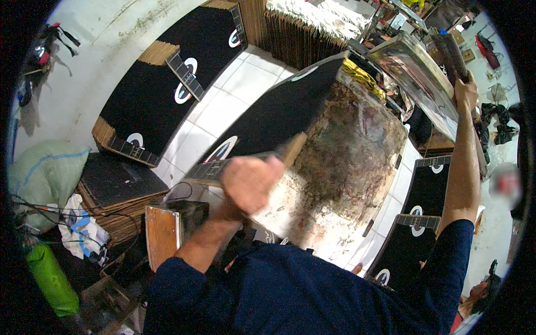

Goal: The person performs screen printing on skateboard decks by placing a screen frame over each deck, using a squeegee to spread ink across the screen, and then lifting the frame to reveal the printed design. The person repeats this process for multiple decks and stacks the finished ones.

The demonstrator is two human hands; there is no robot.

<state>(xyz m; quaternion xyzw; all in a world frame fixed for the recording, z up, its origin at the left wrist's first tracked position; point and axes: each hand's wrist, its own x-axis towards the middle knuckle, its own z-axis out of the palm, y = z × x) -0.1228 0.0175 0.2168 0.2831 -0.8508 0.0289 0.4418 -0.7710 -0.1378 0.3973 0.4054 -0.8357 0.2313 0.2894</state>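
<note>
My left hand [251, 181] is smeared by motion over the near left corner of a stained worktable [357, 151]. Beside it is a blurred tan edge [295, 149], and a black board [273, 114] with a white ring and fretboard print lies along the table's left side. I cannot tell if the fingers grip the board. My right arm reaches far right, where my right hand [466, 94] is closed at the edge of a framed screen [419, 78] tilted up off the table. A dark brown bar [449, 54] meets the same fingers.
Several stacks of black printed boards [148, 100] stand on the white tiled floor [231, 84] at left, more boards [416, 240] at right. Yellow cloth [363, 78] lies by the screen. A wooden box [162, 234] and sack [47, 178] are near left. A person [477, 296] is lower right.
</note>
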